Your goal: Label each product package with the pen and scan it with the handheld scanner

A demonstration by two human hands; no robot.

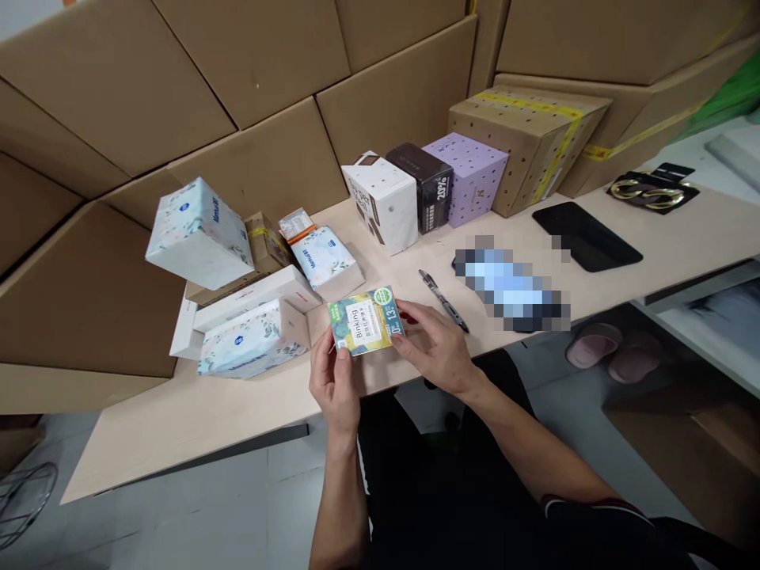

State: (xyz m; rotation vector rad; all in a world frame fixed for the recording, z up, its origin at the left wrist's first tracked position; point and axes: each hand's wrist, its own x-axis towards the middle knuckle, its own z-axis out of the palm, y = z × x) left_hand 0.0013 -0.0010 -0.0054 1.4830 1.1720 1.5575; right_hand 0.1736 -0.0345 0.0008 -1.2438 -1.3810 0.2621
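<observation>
Between my two hands is a small printed carton (366,321), green, yellow and blue, with a white label reading "Binking". My left hand (337,376) grips its near left corner, thumb on the front edge. On the right side, my right hand (432,344) pinches it between thumb and fingers. The carton is just above the front part of the table (261,408). A pen (443,300) lies right of it. To its left is a floral tissue pack (254,339), and behind it another tissue pack (328,261).
At the left, a tissue pack (199,231) tops stacked boxes. Behind stand a white box (389,207), a dark box (423,186), a purple box (475,178) and a taped cardboard box (528,142). A pixelated phone (511,289) and black flat pad (587,236) lie right. Large cartons (397,87) line the back.
</observation>
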